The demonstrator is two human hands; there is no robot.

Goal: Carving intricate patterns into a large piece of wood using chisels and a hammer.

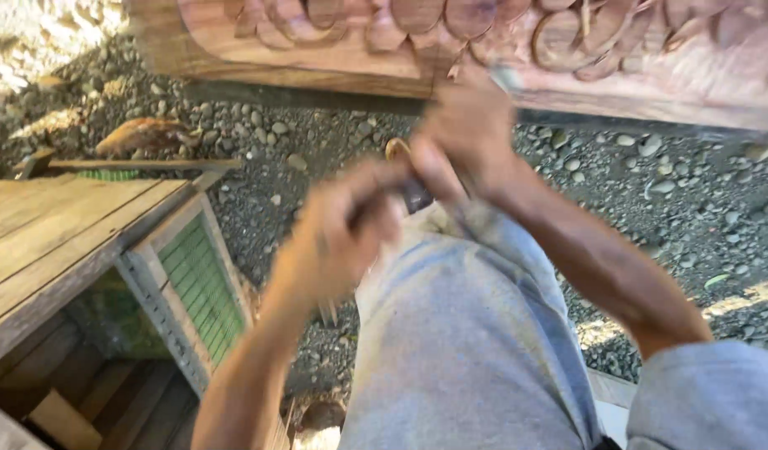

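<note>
Both hands (pixel 401 187) clasp a dark tool (pixel 416 196) below the carved plank (pixel 567 50), above gravel (pixel 317 150).

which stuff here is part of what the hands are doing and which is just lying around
In hand:
- left hand and right hand, both blurred, on a dark tool
- carved wooden panel, right above them

Lying about:
- wooden bench
- green slatted crate
- gravel
- brown lump on the stones

A small dark tool (pixel 416 196), blurred, lies clasped between both hands above the knee, just below the carved reddish wooden panel (pixel 451 42)
</note>
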